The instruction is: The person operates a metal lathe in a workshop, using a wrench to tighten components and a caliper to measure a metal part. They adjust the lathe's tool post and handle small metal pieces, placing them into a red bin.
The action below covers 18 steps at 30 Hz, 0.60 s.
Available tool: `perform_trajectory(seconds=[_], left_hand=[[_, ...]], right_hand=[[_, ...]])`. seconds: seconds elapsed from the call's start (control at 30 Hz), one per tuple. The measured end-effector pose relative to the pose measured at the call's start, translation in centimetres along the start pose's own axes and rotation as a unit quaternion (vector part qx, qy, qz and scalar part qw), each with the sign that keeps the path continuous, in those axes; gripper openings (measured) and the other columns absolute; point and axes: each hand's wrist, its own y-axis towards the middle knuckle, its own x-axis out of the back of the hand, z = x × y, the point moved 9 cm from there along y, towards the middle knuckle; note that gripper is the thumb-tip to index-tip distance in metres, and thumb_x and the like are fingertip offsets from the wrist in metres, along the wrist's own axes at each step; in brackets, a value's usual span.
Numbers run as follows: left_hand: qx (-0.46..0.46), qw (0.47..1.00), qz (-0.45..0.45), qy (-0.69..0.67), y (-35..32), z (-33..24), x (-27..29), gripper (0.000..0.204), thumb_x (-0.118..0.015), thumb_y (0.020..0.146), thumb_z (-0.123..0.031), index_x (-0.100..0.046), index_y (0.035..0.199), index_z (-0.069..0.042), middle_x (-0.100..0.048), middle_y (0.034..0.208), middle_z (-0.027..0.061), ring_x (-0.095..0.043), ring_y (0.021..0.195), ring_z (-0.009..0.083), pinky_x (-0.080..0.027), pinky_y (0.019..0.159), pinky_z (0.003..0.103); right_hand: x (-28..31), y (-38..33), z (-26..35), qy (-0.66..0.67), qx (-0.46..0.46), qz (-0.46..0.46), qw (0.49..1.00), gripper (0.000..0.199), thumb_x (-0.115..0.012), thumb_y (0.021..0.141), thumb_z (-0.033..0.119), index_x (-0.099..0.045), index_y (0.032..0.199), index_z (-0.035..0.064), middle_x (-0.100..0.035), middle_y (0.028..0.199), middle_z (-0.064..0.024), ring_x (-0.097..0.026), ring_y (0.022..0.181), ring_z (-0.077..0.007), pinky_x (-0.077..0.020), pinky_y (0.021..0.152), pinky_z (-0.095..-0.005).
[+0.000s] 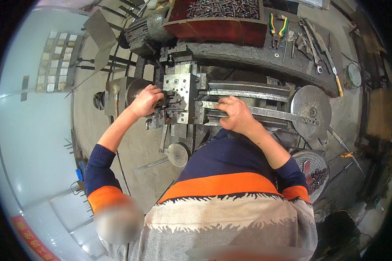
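Observation:
A greasy metal machine with a drilled steel block [177,89] stands in front of me. My left hand [147,101] is at the block's left side, beside a dark round part [137,90]. Its fingers are pinched together at the small clamp parts [172,102]; what lies between them is hidden. My right hand [237,114] rests over a long flat steel bar [270,112], fingers loosely bent and apart, with nothing visible in it. The bar runs right to a large metal disc [310,112], where it is bolted on.
A red bin [217,31] full of small dark metal pieces sits behind the machine. Pliers [278,30], wrenches [311,45] and other tools lie at the far right. A perforated basket [311,167] with more pieces is near my right elbow. A motor [148,32] stands far left.

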Motion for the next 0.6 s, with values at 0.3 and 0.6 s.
perform_trajectory(seconds=[0.3, 0.6], left_hand=[[-0.06, 0.995, 0.075, 0.032, 0.7, -0.6, -0.6, 0.02, -0.059, 0.056, 0.002, -0.054, 0.074, -0.003, -0.052, 0.074, 0.0103, -0.05, 0.079, 0.0289, -0.04, 0.072, 0.036], [0.204, 0.974, 0.042, -0.091, -0.8, 2.8, -0.1, 0.031, -0.064, 0.068, 0.001, -0.061, 0.098, -0.001, -0.062, 0.088, 0.0128, -0.06, 0.083, 0.0294, -0.048, 0.073, 0.033]], right_hand=[[-0.5, -1.3, -0.6, 0.038, -0.002, -0.011, 0.999, 0.036, -0.064, 0.057, 0.02, -0.066, 0.089, 0.0031, -0.059, 0.088, -0.0123, -0.054, 0.081, -0.0322, -0.0468, 0.072, -0.0406], [-0.1, -4.1, -3.5, 0.122, -0.029, -0.078, 0.989, 0.038, -0.063, 0.055, 0.013, -0.065, 0.09, 0.0002, -0.062, 0.094, -0.013, -0.056, 0.085, -0.0329, -0.0472, 0.079, -0.0403]])
